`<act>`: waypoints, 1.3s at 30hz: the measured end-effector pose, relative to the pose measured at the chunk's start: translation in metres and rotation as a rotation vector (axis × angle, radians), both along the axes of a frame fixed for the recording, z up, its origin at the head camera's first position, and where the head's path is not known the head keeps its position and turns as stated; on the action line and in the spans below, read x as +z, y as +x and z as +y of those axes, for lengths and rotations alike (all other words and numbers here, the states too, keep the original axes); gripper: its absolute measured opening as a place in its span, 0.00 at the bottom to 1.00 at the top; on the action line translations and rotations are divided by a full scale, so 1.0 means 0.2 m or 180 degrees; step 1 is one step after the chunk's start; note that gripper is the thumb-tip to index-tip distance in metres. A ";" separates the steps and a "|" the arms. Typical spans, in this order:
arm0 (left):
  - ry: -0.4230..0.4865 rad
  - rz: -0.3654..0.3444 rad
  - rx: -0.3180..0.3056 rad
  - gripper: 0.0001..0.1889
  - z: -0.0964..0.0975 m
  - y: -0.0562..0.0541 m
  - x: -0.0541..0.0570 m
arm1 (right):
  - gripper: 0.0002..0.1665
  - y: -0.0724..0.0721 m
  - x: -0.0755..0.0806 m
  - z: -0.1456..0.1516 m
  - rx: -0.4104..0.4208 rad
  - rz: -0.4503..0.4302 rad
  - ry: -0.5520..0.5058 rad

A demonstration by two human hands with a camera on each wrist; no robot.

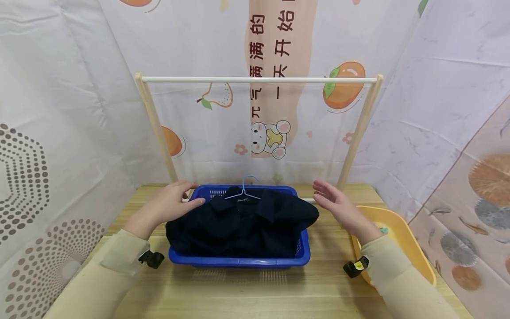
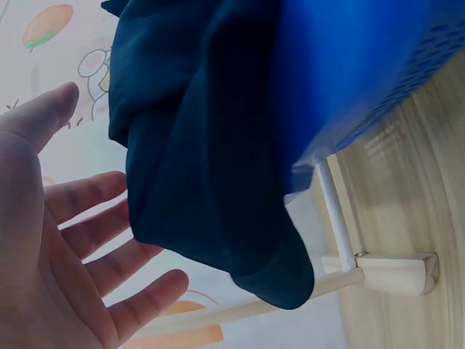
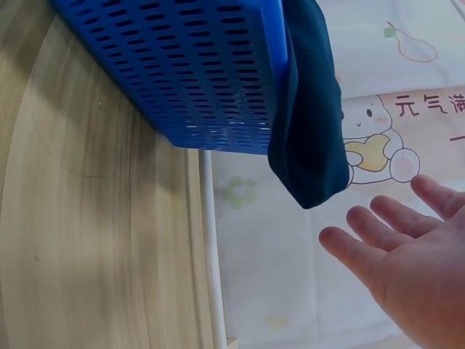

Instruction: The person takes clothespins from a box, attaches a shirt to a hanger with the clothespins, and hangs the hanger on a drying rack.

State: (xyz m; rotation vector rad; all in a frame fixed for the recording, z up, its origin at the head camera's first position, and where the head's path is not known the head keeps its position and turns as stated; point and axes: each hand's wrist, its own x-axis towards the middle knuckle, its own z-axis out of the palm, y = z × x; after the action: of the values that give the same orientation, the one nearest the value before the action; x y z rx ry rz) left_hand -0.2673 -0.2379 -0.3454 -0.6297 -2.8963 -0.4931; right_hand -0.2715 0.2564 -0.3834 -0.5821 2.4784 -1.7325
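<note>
On a wooden table (image 1: 239, 294), a blue basket (image 1: 239, 261) stands in front of a rack (image 1: 156, 128), and a dark shirt (image 1: 239, 230) is bunched up in the basket. Its ends stick out over the sides, maybe because it is too wide to sit all the way in. A light blue hanger (image 1: 244, 192) is at the neck of the shirt, with its hook pointing up. Its arms reach out toward the shoulders, which should help the shirt keep its shape. The left hand (image 1: 171, 201) is at one end of the shirt, with its fingers spread apart. They are very close to the cloth, but I cannot tell if they touch it. The right hand (image 1: 338, 208) is near the other end, with a gap before the cloth. Its fingers are apart too, and they hold nothing. I think the hands are on two sides so that each is close to one shoulder. The rack's white bar (image 1: 259, 80) is up high, so there is room under it for clothes. A yellow tray (image 1: 402, 230) sits off to the right, out of the basket's way.
</note>
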 end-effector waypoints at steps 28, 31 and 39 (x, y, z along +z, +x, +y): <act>-0.0118 -0.0127 -0.0223 0.31 -0.02 -0.02 -0.11 | 0.41 0.01 -0.09 -0.03 0.0096 -0.0156 0.0044; -0.0145 -0.0163 -0.0236 0.31 -0.01 -0.02 -0.11 | 0.41 0.01 -0.10 -0.02 0.0110 -0.0145 0.0042; -0.0282 -0.0159 -0.0196 0.28 0.01 -0.04 -0.13 | 0.41 0.01 -0.11 -0.02 0.0118 -0.0129 0.0054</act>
State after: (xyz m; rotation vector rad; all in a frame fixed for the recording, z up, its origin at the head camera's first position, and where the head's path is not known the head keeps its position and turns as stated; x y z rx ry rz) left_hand -0.2748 -0.2362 -0.3705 -0.7314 -2.9675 -0.3952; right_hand -0.2693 0.2518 -0.4059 -0.5817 2.4368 -1.6913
